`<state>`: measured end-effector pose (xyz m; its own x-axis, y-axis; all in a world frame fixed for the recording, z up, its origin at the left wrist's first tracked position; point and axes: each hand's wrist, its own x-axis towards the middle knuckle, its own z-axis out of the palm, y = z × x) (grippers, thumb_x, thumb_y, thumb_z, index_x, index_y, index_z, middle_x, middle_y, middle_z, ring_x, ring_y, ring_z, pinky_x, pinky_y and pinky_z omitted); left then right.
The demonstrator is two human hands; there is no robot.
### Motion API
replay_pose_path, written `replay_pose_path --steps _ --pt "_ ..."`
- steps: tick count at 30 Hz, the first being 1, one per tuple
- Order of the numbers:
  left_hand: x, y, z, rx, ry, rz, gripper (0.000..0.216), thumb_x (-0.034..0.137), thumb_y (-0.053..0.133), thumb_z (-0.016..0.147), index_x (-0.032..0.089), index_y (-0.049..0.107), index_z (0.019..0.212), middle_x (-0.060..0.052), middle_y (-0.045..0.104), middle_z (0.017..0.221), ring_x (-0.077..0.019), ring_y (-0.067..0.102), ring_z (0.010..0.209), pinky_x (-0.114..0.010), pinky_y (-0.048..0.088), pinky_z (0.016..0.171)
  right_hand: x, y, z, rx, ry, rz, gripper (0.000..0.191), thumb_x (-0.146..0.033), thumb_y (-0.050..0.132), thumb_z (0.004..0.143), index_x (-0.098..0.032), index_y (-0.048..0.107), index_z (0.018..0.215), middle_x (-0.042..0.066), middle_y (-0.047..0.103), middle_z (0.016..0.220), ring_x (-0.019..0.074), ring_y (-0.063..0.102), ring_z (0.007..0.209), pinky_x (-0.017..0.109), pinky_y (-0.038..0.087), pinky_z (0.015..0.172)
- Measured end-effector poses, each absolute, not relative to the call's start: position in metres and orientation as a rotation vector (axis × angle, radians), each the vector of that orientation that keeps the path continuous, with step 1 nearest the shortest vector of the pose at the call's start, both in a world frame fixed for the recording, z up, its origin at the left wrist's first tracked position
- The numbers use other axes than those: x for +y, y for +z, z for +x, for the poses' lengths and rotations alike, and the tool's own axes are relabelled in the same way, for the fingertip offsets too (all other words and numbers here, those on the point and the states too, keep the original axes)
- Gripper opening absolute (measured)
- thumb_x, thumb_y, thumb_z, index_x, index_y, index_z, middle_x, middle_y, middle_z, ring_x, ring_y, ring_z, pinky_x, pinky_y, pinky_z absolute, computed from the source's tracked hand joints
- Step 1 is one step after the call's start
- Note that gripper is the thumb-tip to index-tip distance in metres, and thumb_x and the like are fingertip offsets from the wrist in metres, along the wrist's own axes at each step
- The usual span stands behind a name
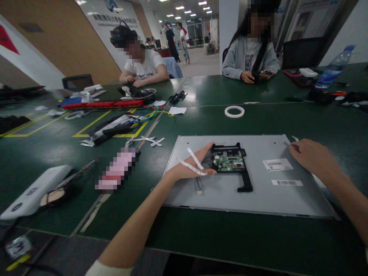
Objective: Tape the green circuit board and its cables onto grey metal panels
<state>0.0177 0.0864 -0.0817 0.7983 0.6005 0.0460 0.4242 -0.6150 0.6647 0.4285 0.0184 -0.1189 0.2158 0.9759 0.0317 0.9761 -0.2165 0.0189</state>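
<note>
A flat grey metal display panel (195, 199) lies on the table in front of me. On its back sits a black plastic bracket (245, 180) around a green circuit board (227, 164). My left hand (194, 163) grips the bracket's left side, fingers at its upper corner and thumb at the lower one. Two white tape strips (195, 158) cling to that hand, and a short ribbon cable (199, 186) shows beneath it. At the panel's upper right corner, my right hand (313, 155) is closed in a pinch, with a small white tape piece (294, 138) poking from the fingertips.
A white tape roll (234, 112) lies beyond the panel. To the left are tape scraps (152, 140), a pixelated phone (117, 170) and a white power-bank-like device (34, 191). Two people sit across the table. A water bottle (335, 67) stands tilted-looking at far right.
</note>
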Motion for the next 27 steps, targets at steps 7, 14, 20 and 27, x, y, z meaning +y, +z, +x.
replay_pose_path --steps 7,14,20,27 --pt "0.088 -0.084 0.017 0.763 0.347 2.286 0.094 0.044 0.066 0.076 0.024 0.009 0.147 -0.010 0.013 0.154 -0.0304 0.019 0.140 -0.049 0.015 0.116 0.020 -0.123 0.432 -1.971 -0.065 -2.432 0.037 -0.036 0.033 0.091 -0.017 0.064 0.093 0.008 0.056 0.086 0.0180 0.053 0.074 0.029 0.034 0.062" --pt "0.090 -0.086 0.016 0.776 0.325 2.285 0.095 0.045 0.066 0.076 0.023 0.008 0.148 -0.010 0.010 0.155 -0.0284 0.016 0.141 -0.045 0.014 0.117 0.021 -0.127 0.432 -1.948 -0.091 -2.421 0.037 -0.036 0.033 0.091 -0.017 0.065 0.089 0.009 0.058 0.088 0.0190 0.054 0.075 0.029 0.034 0.062" --pt "0.091 -0.089 0.015 0.756 0.346 2.266 0.097 0.044 0.067 0.075 0.024 0.006 0.148 -0.010 0.009 0.155 -0.0297 0.014 0.141 -0.046 0.013 0.117 0.021 -0.129 0.433 -1.958 -0.111 -2.377 0.038 -0.035 0.031 0.091 -0.017 0.064 0.085 0.009 0.058 0.085 0.0205 0.056 0.074 0.031 0.036 0.062" --pt "0.090 -0.086 0.014 0.766 0.355 2.265 0.095 0.043 0.068 0.074 0.026 0.011 0.147 -0.008 0.010 0.155 -0.0296 0.015 0.141 -0.047 0.014 0.117 0.022 -0.133 0.432 -1.973 -0.155 -2.346 0.037 -0.034 0.034 0.090 -0.015 0.064 0.097 0.011 0.059 0.093 0.0213 0.057 0.081 0.032 0.040 0.068"
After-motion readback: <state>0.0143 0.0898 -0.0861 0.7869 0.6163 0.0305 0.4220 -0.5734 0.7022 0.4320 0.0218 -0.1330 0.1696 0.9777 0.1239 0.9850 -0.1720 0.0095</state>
